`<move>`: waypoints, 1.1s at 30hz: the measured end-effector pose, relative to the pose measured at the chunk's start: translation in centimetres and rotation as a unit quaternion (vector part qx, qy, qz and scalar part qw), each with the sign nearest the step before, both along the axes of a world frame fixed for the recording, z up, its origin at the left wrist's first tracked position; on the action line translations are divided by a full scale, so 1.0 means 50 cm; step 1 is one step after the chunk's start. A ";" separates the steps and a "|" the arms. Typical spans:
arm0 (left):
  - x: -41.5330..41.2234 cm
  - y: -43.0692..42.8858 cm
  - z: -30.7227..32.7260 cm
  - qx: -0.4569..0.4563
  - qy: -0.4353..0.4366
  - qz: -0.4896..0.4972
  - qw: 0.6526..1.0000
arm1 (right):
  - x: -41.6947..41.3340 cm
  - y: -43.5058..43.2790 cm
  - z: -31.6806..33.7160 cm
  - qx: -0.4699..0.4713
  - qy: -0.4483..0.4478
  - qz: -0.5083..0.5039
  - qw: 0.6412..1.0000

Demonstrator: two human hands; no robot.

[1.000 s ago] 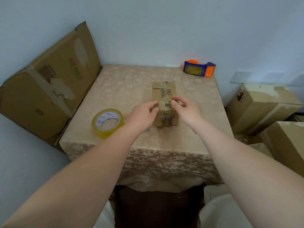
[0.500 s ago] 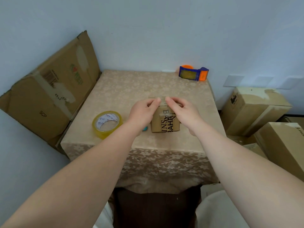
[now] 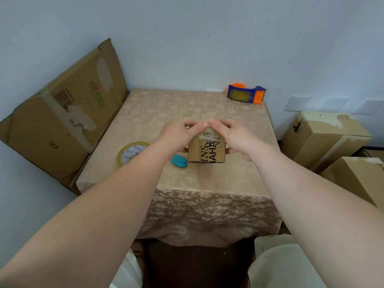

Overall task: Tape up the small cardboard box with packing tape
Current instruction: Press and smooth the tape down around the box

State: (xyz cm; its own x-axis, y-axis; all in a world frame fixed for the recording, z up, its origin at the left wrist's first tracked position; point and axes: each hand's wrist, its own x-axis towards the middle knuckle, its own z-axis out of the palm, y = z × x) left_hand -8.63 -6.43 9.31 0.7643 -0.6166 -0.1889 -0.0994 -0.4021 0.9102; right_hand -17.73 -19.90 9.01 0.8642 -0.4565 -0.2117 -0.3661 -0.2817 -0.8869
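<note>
The small cardboard box [image 3: 205,151] with black lettering sits tipped up near the middle of the table, its printed face toward me. My left hand [image 3: 178,136] grips its left side, and my right hand [image 3: 232,136] grips its right side. The fingertips of both hands meet on the top far edge, where a strip of clear tape runs down the printed face. A roll of yellowish packing tape [image 3: 129,152] lies flat to the left, partly behind my left forearm. A small teal cutter [image 3: 178,161] lies just left of the box.
A blue and orange tape dispenser [image 3: 246,95] stands at the table's far right corner. A flattened carton [image 3: 62,117] leans against the left wall. Stacked cartons [image 3: 324,138] stand on the floor to the right. The table [image 3: 187,109] wears a beige floral cloth.
The box has been tipped up from lying long on the table to standing with its printed face toward me. Both hands moved from its top to its sides and far edge. The teal cutter has come into sight.
</note>
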 end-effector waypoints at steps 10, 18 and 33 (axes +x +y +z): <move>0.020 -0.002 -0.001 0.012 0.016 -0.014 1.000 | 0.010 -0.005 0.003 -0.003 0.009 0.000 1.000; 0.030 0.008 -0.001 0.013 0.045 -0.043 0.998 | 0.010 -0.004 0.007 0.002 0.014 -0.002 1.000; 0.012 -0.022 0.006 0.072 -0.057 0.014 0.996 | 0.019 -0.002 0.011 -0.028 0.028 -0.013 0.999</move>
State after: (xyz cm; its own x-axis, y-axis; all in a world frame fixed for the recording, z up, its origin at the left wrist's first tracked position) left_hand -8.04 -7.54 9.59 0.8028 -0.5670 -0.1846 -0.1855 -0.5317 0.8264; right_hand -16.76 -20.01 9.58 0.8397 -0.4905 -0.2330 -0.4225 -0.3205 -0.8478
